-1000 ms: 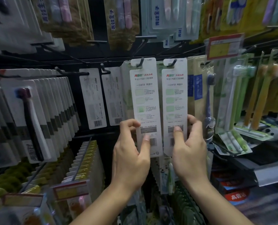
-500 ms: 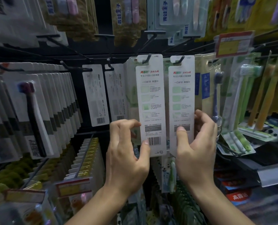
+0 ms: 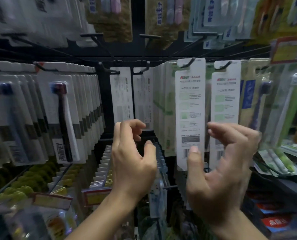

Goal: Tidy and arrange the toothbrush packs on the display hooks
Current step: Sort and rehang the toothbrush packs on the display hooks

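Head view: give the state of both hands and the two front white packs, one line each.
left hand: open, fingers curled, holding nothing
right hand: open, in front of the packs' lower ends, gripping nothing
left white pack: hanging on its hook, back side out
right white pack: hanging on its hook, back side out
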Tool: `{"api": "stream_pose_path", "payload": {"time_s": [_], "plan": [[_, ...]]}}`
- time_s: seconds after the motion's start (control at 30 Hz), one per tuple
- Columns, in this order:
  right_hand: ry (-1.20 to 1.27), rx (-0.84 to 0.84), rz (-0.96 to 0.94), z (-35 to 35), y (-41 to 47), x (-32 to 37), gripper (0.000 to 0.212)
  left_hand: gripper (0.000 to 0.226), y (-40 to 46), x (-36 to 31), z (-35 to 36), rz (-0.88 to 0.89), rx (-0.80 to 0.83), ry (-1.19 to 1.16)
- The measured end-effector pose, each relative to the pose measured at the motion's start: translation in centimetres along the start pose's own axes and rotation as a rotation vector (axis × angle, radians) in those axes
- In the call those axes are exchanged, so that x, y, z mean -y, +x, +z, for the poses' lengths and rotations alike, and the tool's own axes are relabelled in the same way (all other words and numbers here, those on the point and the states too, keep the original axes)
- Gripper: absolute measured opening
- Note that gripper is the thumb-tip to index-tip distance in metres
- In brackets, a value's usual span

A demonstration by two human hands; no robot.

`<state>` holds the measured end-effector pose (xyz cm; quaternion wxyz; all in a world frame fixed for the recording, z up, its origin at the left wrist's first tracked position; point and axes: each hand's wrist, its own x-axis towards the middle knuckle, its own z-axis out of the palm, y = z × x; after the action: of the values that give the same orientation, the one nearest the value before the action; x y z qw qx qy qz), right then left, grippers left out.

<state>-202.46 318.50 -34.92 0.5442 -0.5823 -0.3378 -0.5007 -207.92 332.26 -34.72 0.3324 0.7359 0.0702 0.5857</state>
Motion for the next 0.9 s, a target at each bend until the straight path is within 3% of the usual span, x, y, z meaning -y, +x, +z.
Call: {"api": "stream_pose_path", "payload": {"time_s": [0.1,0.23,0.37,0.57,0.7,0.9], "plan": [[0.182,0.135,0.056,1.6,-0.9,2.1,0.038,0.026,0.7,0.5,-0.8,-0.05,0.019,0.009],[0.242,0.341,0.199,3.8,-1.6,3.4,0.041,0.025,1.8,1.4,-1.8,-0.143,0.042,0.03],[0.32,0.498,0.464,6.2,-1.4,3.8,0.042,0.028,3.2,2.4,-2.7,-0.236,0.06,0.046],[0.414,0.52,0.971,12.6,0.3,2.5,0.057,0.036,6.6,4.9,-2.2,-0.488,0.192,0.123],[0.44,0.524,1.283,16.9,1.8,0.7,0.05,0.041,8.6,6.9,-1.3,-0.596,0.276,0.063],[0.503,0.485,1.451,21.4,2.4,-1.2,0.091,0.048,11.4,8.9,0.5,-0.718,0.344,0.05]]}}
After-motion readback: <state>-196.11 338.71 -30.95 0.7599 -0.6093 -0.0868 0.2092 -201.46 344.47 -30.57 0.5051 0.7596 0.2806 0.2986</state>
